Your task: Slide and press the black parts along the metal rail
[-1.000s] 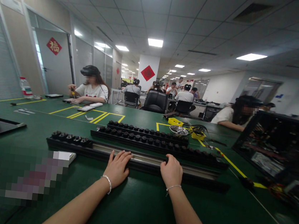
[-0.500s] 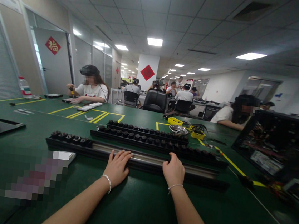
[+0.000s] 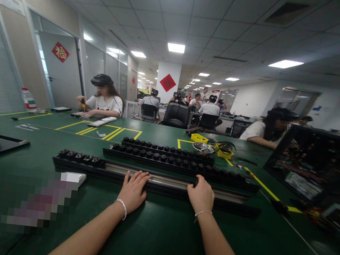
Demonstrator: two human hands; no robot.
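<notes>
We see two bare hands over a green worktop [image 3: 157, 240], well apart from each other. The left hand [image 3: 132, 192] lies palm down with its fingers extended and slightly spread, the fingertips resting on the near black rail [image 3: 76, 166]; it grips nothing. The right hand [image 3: 201, 194], farther right along the same rail, is curled, its fingers closed on a small dark piece [image 3: 195, 182] at the metallic channel [image 3: 171, 181]. We cannot make out the shape of this piece, since the fingers partly cover it.

The near rail runs from left to right across the worktop, in front of us. We note a short row of dark modules [image 3: 79, 156] at its left end; to the right of them the channel shows bare metal. Just beyond lie two further black rails, the middle rail [image 3: 154, 157] and the far rail [image 3: 143, 143], both bearing rows of dark modules.

Beyond these, toward the right, we observe a yellow bin [image 3: 199, 138], a metal bowl [image 3: 203, 148] and coiled black cables [image 3: 226, 146]. An open computer case [image 3: 309, 168] stands at the right. At the near left lies a pixelated object [image 3: 41, 203] with a pale end. A person [image 3: 107, 103] at the far left holds a yellow-and-black tool [image 3: 83, 103].
</notes>
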